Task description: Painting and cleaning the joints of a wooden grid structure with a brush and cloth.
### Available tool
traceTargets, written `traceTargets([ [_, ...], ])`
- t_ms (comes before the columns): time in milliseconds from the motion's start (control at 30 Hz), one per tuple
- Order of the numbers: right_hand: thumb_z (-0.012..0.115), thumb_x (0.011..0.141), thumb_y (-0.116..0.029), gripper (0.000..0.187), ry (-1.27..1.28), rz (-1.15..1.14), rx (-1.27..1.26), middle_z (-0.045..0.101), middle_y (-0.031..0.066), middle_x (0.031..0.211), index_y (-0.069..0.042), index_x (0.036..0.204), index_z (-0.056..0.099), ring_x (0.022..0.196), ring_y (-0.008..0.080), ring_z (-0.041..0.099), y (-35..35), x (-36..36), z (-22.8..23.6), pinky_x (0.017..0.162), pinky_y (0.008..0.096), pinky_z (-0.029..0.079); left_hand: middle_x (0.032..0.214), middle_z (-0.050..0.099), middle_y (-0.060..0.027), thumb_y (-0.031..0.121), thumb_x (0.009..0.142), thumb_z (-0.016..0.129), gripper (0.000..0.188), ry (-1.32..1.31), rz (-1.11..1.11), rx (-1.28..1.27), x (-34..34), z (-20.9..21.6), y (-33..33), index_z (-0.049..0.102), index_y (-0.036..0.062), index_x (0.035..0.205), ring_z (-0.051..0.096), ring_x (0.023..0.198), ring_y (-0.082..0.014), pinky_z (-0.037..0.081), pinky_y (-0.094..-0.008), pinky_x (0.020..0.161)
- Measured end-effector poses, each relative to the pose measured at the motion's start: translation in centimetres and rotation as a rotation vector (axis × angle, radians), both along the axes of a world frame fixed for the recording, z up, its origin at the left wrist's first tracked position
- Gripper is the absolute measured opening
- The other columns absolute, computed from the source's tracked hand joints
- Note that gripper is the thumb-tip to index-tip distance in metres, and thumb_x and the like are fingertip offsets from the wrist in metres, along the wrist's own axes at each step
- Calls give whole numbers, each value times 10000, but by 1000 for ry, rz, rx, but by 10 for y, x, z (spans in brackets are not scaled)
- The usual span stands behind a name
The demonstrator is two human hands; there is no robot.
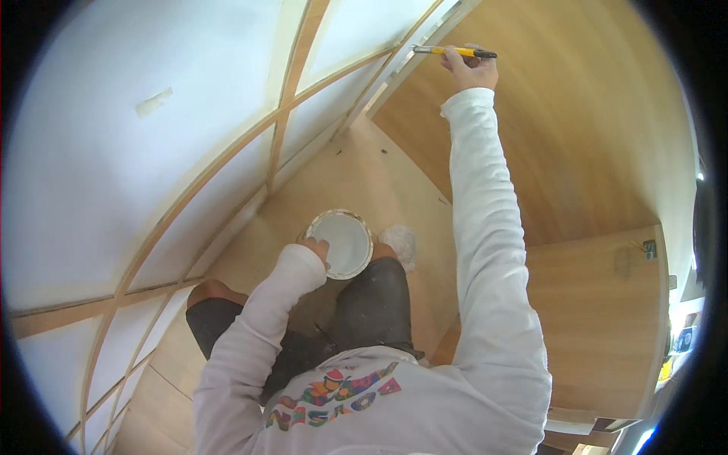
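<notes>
My right hand point(472, 73) is stretched far forward, its fingers closed on a paintbrush point(435, 50) with a yellow and black handle. The brush's tip touches or nearly touches the pale narrow strip point(402, 67) where the white panelled wall meets the wood panel; the exact contact is too small to tell. Low in front of my body, my left hand point(317, 250) grips the rim of a round paint bucket point(349, 245). White paint shows inside it, and dried smears mark its rim. The fingers over the far side of that rim are partly hidden.
A white wall point(220, 68) crossed by wooden strips point(290, 68) rises on my left. To my right stand a large wood panel point(553, 114) and a wooden cabinet door point(595, 326) with a hinge. A whitish round thing point(399, 246) lies on the light floor point(341, 178) beside the bucket.
</notes>
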State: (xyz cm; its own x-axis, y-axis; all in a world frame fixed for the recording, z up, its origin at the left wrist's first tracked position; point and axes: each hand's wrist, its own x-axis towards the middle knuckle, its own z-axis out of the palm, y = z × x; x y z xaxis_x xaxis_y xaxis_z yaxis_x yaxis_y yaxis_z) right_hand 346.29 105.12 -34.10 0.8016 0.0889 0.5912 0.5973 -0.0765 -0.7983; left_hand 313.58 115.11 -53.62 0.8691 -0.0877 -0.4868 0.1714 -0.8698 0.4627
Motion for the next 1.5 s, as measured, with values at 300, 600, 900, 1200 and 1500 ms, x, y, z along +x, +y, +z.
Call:
traceTargets([
  [300, 763, 744, -143, 450, -63, -137, -286, 660, 150, 860, 58, 1053, 504, 755, 196, 666, 18, 34, -11, 715, 308, 532, 1137, 588, -191, 262, 845, 618, 362, 11, -53, 14, 3, -2, 3, 549, 68, 1143, 606, 1043, -335, 500, -429, 852],
  [600, 730, 778, -110, 388, -193, -246, -523, 669, 139, 865, 65, 1033, 496, 745, 179, 674, 33, 45, -5, 699, 276, 535, 1137, 597, -182, 263, 838, 627, 351, 18, -40, -7, 2, 2, 5, 562, 66, 1120, 609, 1043, -331, 502, -418, 851],
  [900, 734, 782, -99, 339, -176, -155, -515, 681, 146, 834, 66, 977, 510, 743, 190, 691, 41, 30, 12, 698, 280, 555, 1148, 593, -189, 267, 836, 628, 366, 47, -51, 6, 4, 1, 5, 559, 66, 1134, 606, 1055, -327, 499, -418, 859],
  [1200, 722, 793, -87, 324, -225, -236, -589, 666, 158, 848, 70, 971, 501, 739, 201, 692, 38, 47, 8, 653, 297, 577, 1119, 602, -184, 249, 844, 611, 343, 48, -62, 7, 8, -3, 3, 561, 64, 1128, 609, 1043, -329, 502, -417, 854],
  [1500, 652, 828, 26, 326, 238, 6, -64, 600, 254, 989, 120, 1062, 445, 795, 313, 682, 20, 32, 10, 712, 362, 623, 1116, 603, -191, 240, 843, 605, 333, 42, -87, 0, 7, -7, 3, 565, 58, 1119, 609, 1041, -334, 503, -411, 853],
])
